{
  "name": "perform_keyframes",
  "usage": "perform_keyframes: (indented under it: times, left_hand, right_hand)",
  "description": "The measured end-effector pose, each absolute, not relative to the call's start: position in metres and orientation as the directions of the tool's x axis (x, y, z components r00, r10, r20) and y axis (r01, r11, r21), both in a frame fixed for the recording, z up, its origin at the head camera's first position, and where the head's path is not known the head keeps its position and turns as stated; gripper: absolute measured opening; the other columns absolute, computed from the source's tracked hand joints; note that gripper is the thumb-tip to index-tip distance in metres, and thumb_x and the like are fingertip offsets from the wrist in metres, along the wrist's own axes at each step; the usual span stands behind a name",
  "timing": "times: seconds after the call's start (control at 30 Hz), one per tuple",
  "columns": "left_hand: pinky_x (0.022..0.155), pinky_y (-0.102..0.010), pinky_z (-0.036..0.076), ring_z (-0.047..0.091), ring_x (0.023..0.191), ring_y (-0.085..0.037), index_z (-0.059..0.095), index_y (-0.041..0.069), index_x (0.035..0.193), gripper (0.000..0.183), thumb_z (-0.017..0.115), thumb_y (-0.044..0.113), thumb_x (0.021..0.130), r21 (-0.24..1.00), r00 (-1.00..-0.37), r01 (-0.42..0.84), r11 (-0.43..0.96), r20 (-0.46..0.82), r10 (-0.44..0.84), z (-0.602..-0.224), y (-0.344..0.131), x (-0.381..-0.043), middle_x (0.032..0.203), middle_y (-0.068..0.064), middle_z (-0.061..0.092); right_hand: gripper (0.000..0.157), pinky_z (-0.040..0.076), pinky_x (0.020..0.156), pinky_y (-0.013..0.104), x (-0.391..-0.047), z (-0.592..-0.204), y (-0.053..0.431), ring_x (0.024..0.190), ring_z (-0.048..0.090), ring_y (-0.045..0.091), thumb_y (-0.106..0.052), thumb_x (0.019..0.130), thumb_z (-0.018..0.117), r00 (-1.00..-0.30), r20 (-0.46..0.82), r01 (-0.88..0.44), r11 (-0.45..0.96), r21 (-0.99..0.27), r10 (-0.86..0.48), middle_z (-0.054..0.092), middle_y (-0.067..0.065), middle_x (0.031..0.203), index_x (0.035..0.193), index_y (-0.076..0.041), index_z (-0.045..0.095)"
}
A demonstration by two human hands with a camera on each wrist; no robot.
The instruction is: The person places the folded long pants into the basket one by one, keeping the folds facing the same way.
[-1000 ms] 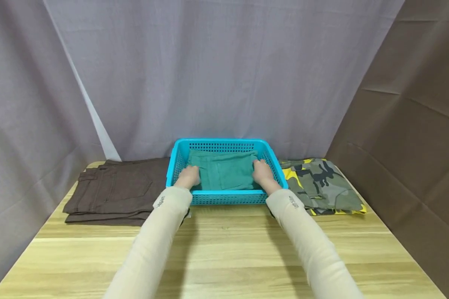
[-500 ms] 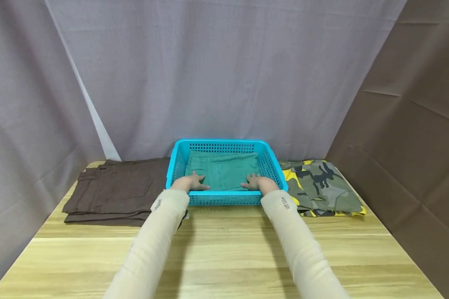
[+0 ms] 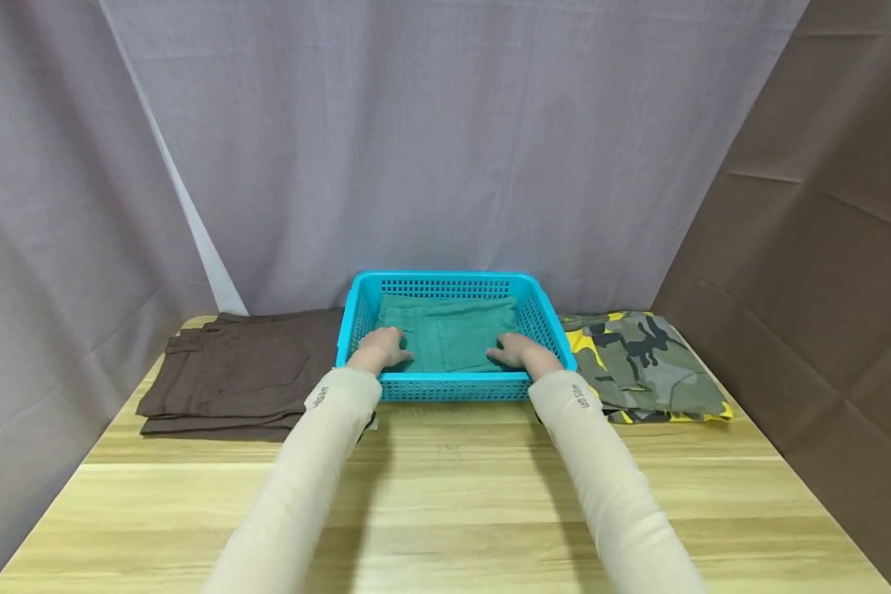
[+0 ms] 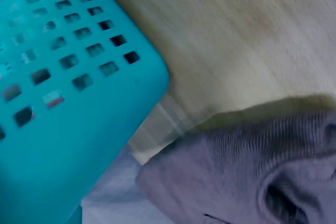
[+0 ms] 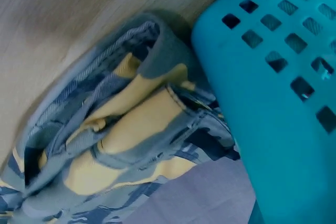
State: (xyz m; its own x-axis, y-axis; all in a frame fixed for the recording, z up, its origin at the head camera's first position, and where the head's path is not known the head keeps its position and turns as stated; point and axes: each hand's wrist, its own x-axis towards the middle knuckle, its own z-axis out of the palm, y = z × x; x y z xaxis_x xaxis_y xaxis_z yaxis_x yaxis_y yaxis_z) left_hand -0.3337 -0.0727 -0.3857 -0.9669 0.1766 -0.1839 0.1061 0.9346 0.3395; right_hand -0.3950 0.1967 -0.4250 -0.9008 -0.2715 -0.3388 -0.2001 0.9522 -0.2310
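Left grip [image 3: 383,348] and right grip [image 3: 521,351] rest in the blue basket [image 3: 454,376], at the left and right sides of the folded green cloth [image 3: 438,334]; with the fingertips partly hidden, I cannot tell whether they pinch it. Half a second ago the fingers lay spread near the basket's front edge; now they show closer together, slightly deeper in. The basket stands near the far edge of the tabletop [image 3: 445,503], between brown trousers [image 3: 252,359] towards its far left corner and camouflage trousers [image 3: 657,367] towards its far right.
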Motion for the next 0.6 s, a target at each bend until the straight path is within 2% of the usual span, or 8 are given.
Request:
perform_keyframes:
  times: [0.1, 0.23, 0.37, 0.43, 0.6]
  left_hand:
    - [0.098, -0.046, 0.047, 0.048, 0.127, -0.031, 0.048, 0.012, 0.139, 0.049, 0.055, 0.032, 0.095, 0.325, -0.98, 0.115, 0.939, -0.117, 0.16, -0.377, -0.076, -0.331, 0.141, -0.011, 0.049]
    - [0.098, -0.046, 0.047, 0.049, 0.126, -0.031, 0.053, 0.01, 0.134, 0.045, 0.056, 0.031, 0.095, 0.337, -0.976, 0.194, 0.921, -0.027, 0.216, -0.367, -0.084, -0.322, 0.138, -0.012, 0.052]
    - [0.101, -0.047, 0.044, 0.051, 0.124, -0.033, 0.057, 0.006, 0.129, 0.041, 0.056, 0.028, 0.095, 0.328, -0.944, 0.33, 0.885, 0.092, 0.317, -0.362, -0.092, -0.307, 0.132, -0.015, 0.057]
    - [0.105, -0.051, 0.04, 0.053, 0.122, -0.034, 0.06, 0.005, 0.126, 0.038, 0.054, 0.029, 0.096, 0.319, -0.93, 0.366, 0.874, 0.153, 0.334, -0.363, -0.096, -0.297, 0.128, -0.016, 0.06]
    - [0.108, -0.064, 0.026, 0.057, 0.115, -0.037, 0.065, 0.003, 0.118, 0.043, 0.038, 0.033, 0.102, 0.327, -0.926, 0.348, 0.879, 0.266, 0.268, -0.372, -0.105, -0.276, 0.118, -0.017, 0.065]
  right_hand:
    - [0.053, 0.031, 0.111, 0.051, -0.355, -0.382, 0.183, 0.135, 0.033, 0.042, -0.029, 0.102, 0.041, -0.917, -0.25, -0.252, 0.938, -0.238, -0.31, 0.037, 0.026, 0.146, 0.142, 0.005, 0.035]
    - [0.043, 0.046, 0.097, 0.047, -0.339, -0.372, 0.183, 0.12, 0.051, 0.039, -0.023, 0.1, 0.045, -0.91, -0.12, -0.359, 0.9, -0.248, -0.396, 0.053, 0.025, 0.131, 0.133, 0.005, 0.049]
    - [0.034, 0.052, 0.086, 0.045, -0.328, -0.369, 0.185, 0.105, 0.061, 0.034, -0.017, 0.099, 0.048, -0.911, -0.028, -0.388, 0.879, -0.276, -0.411, 0.063, 0.022, 0.116, 0.124, 0.004, 0.057]
    - [0.032, 0.05, 0.09, 0.048, -0.323, -0.368, 0.185, 0.103, 0.062, 0.033, -0.016, 0.098, 0.049, -0.918, 0.009, -0.383, 0.881, -0.278, -0.396, 0.064, 0.02, 0.115, 0.122, 0.003, 0.059]
    - [0.028, 0.053, 0.084, 0.045, -0.311, -0.363, 0.194, 0.093, 0.065, 0.03, -0.013, 0.098, 0.05, -0.92, 0.131, -0.39, 0.883, -0.26, -0.368, 0.067, 0.019, 0.11, 0.116, 0.003, 0.063]
